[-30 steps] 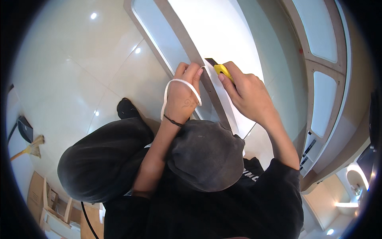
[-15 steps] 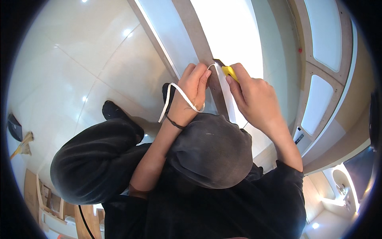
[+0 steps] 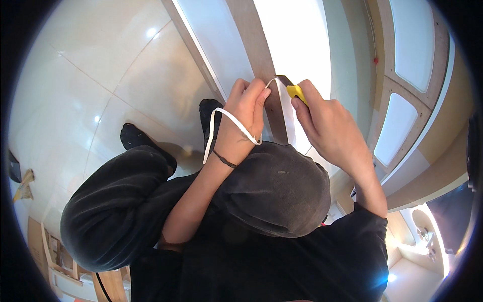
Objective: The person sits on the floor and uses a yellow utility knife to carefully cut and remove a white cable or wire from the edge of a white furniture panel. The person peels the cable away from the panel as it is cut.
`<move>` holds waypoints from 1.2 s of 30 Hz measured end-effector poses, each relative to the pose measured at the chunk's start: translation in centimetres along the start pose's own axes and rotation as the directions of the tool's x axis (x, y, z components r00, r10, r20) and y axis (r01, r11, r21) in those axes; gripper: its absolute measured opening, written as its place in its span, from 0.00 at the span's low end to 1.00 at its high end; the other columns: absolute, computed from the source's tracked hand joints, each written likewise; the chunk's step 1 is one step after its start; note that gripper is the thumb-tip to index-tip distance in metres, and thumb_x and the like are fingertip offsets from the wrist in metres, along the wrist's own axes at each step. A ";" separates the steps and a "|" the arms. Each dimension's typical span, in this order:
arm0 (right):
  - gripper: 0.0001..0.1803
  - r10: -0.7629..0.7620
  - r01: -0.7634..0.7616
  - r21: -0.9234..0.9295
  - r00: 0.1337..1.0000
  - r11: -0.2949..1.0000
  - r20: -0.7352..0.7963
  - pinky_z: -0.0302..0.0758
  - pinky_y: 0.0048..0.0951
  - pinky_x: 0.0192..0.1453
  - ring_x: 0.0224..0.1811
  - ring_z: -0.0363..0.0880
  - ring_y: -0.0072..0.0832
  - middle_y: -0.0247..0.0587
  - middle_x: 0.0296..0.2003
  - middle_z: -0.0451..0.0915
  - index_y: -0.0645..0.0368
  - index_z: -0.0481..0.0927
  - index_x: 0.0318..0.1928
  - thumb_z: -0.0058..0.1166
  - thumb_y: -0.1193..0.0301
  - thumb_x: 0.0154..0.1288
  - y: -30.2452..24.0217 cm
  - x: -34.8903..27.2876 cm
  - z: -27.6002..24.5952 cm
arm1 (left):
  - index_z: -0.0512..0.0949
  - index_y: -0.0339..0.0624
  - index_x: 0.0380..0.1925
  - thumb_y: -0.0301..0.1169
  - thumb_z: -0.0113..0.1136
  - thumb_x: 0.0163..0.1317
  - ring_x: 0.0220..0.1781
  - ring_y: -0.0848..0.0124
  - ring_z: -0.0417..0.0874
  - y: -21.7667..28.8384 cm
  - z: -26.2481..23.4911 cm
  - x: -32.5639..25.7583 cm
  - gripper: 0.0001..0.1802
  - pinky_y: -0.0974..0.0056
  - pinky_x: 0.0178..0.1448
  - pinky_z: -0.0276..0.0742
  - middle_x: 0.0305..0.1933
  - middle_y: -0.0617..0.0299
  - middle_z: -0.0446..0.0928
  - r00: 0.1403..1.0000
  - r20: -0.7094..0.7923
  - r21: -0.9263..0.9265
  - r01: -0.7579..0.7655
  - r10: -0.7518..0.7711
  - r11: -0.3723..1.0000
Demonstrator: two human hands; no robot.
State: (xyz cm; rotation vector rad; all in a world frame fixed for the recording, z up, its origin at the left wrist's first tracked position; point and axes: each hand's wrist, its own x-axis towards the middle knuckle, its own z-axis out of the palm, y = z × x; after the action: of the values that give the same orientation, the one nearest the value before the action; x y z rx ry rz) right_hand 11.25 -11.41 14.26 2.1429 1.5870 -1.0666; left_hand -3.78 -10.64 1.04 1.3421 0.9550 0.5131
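A narrow white flexible strip (image 3: 229,115) is pinched between the fingers of my left hand (image 3: 243,111). Its loose length loops over the back of that hand and hangs by the wrist, while a short end runs from my fingertips toward the panel edge. My right hand (image 3: 336,132) is closed around a yellow utility knife (image 3: 296,92). The knife's dark blade is extended and reaches left to the short end of the strip, beside a brown board edge (image 3: 257,43). Whether the blade touches the strip or the board, I cannot tell.
Beyond my hands stands a brightly lit white panel (image 3: 297,38). To the right curves a wooden frame (image 3: 402,85) with pale rounded panels. Glossy floor tiles (image 3: 108,65) lie on the left, with a broom (image 3: 24,186) at the far left. My bent knees are close below my hands.
Both hands and the knife appear slightly farther right in the picture, as the whole view has shifted a little. My grips on the strip and the knife look the same.
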 end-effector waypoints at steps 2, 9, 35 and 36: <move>0.10 -0.001 0.000 0.008 1.000 1.000 0.016 0.78 0.46 0.27 0.20 0.82 0.51 0.49 0.16 0.78 0.62 0.68 0.47 0.45 0.67 0.81 0.1 0.2 -0.2 | 0.73 0.33 0.38 0.31 0.50 0.79 0.32 0.62 0.80 0.1 0.1 0.1 0.12 0.62 0.39 0.78 0.34 0.53 0.71 1.000 0.006 0.009 -0.008 0.008 1.000; 0.10 0.056 -0.060 0.069 0.997 0.996 0.055 0.72 0.51 0.29 0.24 0.79 0.58 0.57 0.20 0.77 0.62 0.67 0.47 0.46 0.67 0.81 0.1 0.1 -0.4 | 0.72 0.31 0.37 0.29 0.50 0.78 0.33 0.62 0.80 0.3 0.6 0.3 0.11 0.62 0.40 0.79 0.35 0.52 0.70 1.000 -0.006 0.033 -0.009 0.009 0.999; 0.10 0.023 -0.024 0.035 0.998 0.999 0.052 0.64 0.49 0.28 0.21 0.74 0.55 0.57 0.20 0.74 0.62 0.67 0.48 0.44 0.66 0.83 0.6 0.0 -0.3 | 0.75 0.41 0.41 0.28 0.57 0.70 0.37 0.44 0.83 0.9 -0.7 -0.3 0.04 0.49 0.37 0.77 0.35 0.48 0.80 0.992 0.129 0.300 -0.047 0.008 0.953; 0.10 0.001 -0.003 0.040 0.999 0.999 0.043 0.64 0.49 0.28 0.21 0.73 0.56 0.57 0.20 0.74 0.62 0.67 0.48 0.44 0.66 0.83 0.8 0.2 -0.2 | 0.75 0.41 0.41 0.28 0.57 0.70 0.37 0.44 0.84 0.9 -0.7 -0.4 0.04 0.49 0.37 0.78 0.35 0.48 0.81 0.989 0.148 0.310 -0.028 -0.019 0.950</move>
State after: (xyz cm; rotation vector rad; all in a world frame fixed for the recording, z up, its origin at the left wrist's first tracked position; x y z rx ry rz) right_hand 12.08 -11.44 14.16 2.1316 1.5570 -1.1455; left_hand -4.37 -10.36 2.06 1.6422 0.9346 0.2659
